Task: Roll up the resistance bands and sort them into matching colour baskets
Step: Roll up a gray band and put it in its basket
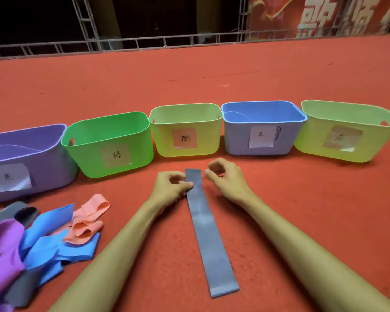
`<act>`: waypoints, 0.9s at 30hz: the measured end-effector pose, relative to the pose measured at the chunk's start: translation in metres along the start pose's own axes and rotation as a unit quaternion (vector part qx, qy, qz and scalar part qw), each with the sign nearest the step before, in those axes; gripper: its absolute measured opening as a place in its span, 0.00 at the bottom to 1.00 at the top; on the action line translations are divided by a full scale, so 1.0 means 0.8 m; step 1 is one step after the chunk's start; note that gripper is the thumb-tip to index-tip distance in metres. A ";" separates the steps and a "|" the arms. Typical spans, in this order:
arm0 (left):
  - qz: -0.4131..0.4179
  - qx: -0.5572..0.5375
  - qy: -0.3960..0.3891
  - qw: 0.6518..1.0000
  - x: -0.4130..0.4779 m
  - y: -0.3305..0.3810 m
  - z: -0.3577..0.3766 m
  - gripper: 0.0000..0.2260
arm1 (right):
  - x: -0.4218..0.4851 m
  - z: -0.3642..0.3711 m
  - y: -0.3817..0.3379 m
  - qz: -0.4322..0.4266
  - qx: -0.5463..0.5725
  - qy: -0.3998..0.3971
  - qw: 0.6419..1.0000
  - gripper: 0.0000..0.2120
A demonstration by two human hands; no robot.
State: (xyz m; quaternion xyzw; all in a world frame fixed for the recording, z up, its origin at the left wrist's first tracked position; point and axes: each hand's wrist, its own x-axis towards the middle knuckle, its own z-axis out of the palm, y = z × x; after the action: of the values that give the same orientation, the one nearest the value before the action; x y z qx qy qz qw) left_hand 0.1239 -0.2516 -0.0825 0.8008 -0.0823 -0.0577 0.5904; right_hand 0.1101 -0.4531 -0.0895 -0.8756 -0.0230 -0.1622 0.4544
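left hand (169, 188) pinches the far end of the grey band (209, 239), right hand (223, 176) curled empty; limp, light, best rolled from there.

One head-worn view (wide-angle, edges bowed) looks forward and down along both forearms. The left hand (170, 188) and right hand (225, 176) sit close at mid-frame on red carpet (291, 210), with the row of baskets (185, 106) just beyond and a metal truss (144, 42) far off.

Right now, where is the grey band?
Centre of the head view: the grey band lies flat on the red mat, its far end just before the middle yellow-green basket, pinched by the left hand.
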 end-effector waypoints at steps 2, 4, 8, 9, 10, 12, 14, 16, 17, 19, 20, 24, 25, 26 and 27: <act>0.008 0.015 -0.003 1.000 0.010 -0.010 -0.003 0.03 | 0.018 0.010 0.009 -0.007 0.011 -0.018 1.000 0.07; 0.024 0.037 0.002 0.999 0.017 -0.020 -0.003 0.04 | 0.030 0.024 0.017 -0.018 0.002 -0.024 1.000 0.06; 0.072 0.110 0.051 0.990 0.028 -0.028 -0.001 0.05 | 0.043 0.039 0.022 -0.017 -0.072 -0.027 0.997 0.07; 0.076 0.110 0.061 0.989 0.032 -0.029 -0.001 0.04 | 0.046 0.041 0.021 -0.021 -0.088 -0.030 0.995 0.06; 0.076 0.106 0.071 0.989 0.036 -0.030 -0.002 0.03 | 0.047 0.041 0.022 -0.024 -0.098 -0.032 0.994 0.06; 0.075 0.102 0.088 0.988 0.044 -0.034 -0.003 0.04 | 0.047 0.042 0.023 -0.021 -0.104 -0.037 0.994 0.05; 0.075 0.113 0.099 0.986 0.047 -0.038 -0.002 0.08 | 0.046 0.041 0.023 -0.014 -0.101 -0.041 0.994 0.05; 0.078 0.124 0.105 0.984 0.045 -0.038 -0.001 0.09 | 0.045 0.040 0.024 -0.010 -0.097 -0.043 0.994 0.05; 0.077 0.128 0.107 0.983 0.044 -0.038 0.000 0.08 | 0.044 0.040 0.024 -0.010 -0.093 -0.043 0.995 0.05; 0.075 0.135 0.110 0.982 0.043 -0.036 0.001 0.05 | 0.043 0.040 0.023 -0.009 -0.084 -0.044 0.995 0.04; 0.074 0.137 0.111 0.982 0.042 -0.035 0.002 0.04 | 0.042 0.040 0.022 -0.009 -0.083 -0.046 0.995 0.04; 0.062 0.140 0.104 0.983 0.041 -0.031 0.005 0.03 | 0.042 0.036 0.019 -0.006 -0.078 -0.061 0.995 0.02; 0.060 0.140 0.103 0.983 0.041 -0.031 0.006 0.03 | 0.043 0.035 0.019 -0.004 -0.078 -0.063 0.995 0.02; 0.058 0.141 0.103 0.983 0.040 -0.030 0.006 0.03 | 0.043 0.035 0.019 0.000 -0.078 -0.065 0.995 0.02; 0.055 0.143 0.105 0.983 0.040 -0.030 0.007 0.02 | 0.044 0.035 0.019 0.003 -0.076 -0.065 0.995 0.02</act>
State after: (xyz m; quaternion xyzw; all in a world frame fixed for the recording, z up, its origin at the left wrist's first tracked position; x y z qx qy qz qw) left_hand 0.1555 -0.2563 -0.1069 0.8728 -0.0714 0.0721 0.4774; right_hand 0.1540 -0.4434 -0.1057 -0.9162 -0.0371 -0.1048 0.3849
